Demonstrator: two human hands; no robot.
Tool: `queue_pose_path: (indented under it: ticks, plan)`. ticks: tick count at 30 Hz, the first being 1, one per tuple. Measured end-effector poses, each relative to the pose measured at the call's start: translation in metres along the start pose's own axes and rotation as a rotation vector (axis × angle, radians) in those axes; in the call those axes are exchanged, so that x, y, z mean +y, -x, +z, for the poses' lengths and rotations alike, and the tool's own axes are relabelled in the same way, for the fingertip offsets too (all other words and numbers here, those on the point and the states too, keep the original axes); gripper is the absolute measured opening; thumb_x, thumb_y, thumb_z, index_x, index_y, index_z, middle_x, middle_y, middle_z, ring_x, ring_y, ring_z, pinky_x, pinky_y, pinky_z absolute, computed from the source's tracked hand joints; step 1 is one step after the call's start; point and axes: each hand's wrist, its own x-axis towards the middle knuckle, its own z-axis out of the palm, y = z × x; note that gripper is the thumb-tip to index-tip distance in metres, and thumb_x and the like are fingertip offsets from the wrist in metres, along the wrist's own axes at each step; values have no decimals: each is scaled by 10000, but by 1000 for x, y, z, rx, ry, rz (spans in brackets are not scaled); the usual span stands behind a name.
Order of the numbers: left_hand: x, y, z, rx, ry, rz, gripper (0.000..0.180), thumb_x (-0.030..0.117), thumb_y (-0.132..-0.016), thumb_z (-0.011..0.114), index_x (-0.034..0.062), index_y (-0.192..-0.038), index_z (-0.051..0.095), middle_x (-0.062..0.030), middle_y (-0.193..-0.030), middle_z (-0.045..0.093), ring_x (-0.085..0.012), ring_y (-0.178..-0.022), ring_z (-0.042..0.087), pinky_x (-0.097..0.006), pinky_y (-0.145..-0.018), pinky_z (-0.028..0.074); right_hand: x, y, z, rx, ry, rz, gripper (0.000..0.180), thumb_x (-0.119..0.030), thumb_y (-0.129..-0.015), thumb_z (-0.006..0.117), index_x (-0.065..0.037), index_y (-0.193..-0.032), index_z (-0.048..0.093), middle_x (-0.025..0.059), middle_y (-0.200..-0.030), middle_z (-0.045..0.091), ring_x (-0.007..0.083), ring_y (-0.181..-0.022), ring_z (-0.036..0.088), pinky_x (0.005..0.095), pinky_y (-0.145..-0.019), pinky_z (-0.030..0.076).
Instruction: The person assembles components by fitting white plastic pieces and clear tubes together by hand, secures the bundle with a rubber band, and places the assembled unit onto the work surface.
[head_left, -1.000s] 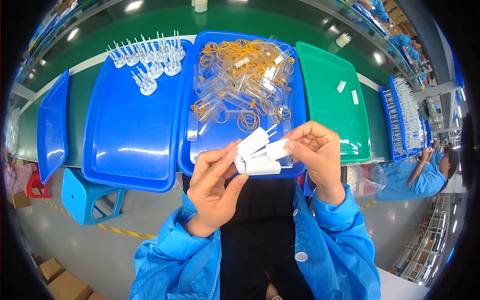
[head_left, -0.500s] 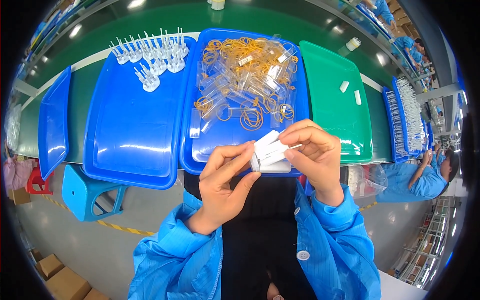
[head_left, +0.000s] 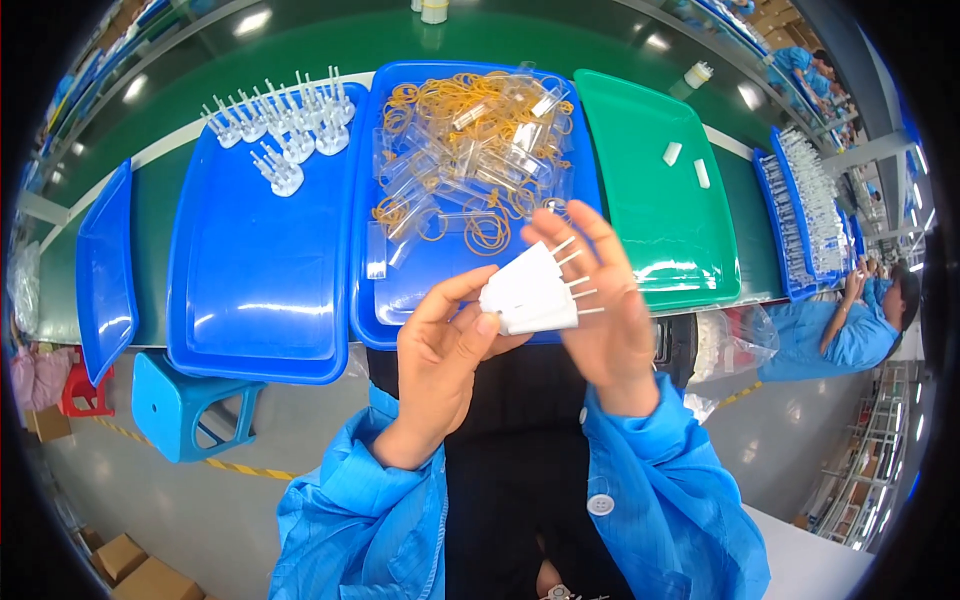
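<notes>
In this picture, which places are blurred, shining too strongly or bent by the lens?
Head view: the right hand is motion-blurred, while the left hand and its white pronged piece look sharper; head view: white glare streaks the near end of the green tray; head view: fisheye distortion curves straight edges, with black corners.

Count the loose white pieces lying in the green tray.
2: one white piece in the far half of the green tray, another white piece just right of it, slightly nearer the person. None looks hidden.

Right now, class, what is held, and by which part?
The left hand holds a white piece by the end opposite its prongs; the right hand seems to hold nothing.
</notes>
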Motion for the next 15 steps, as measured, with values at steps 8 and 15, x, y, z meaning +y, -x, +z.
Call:
queue_pose_path:
  ticks: [8,15]
  plan:
    - [-12,4,5,-47,14,-75,359,-2,-883,624,-66,-1210,489,-159,-1181,559,-224,-1082,580,-392,-894,547,13,-4,18,205,181,-142,410,-225,-882,667,-17,-1175,468,70,-791,566,145,-714,569,357,-748,530]
    - [-15,5,13,-78,-87,74,408,-83,-840,635,-67,-1220,485,-166,-1256,518,-237,-1160,538,-342,-907,539,25,-7,22,360,170,-229,180,-87,-891,650,-28,-983,507,47,-702,595,106,-606,584,247,-540,475]
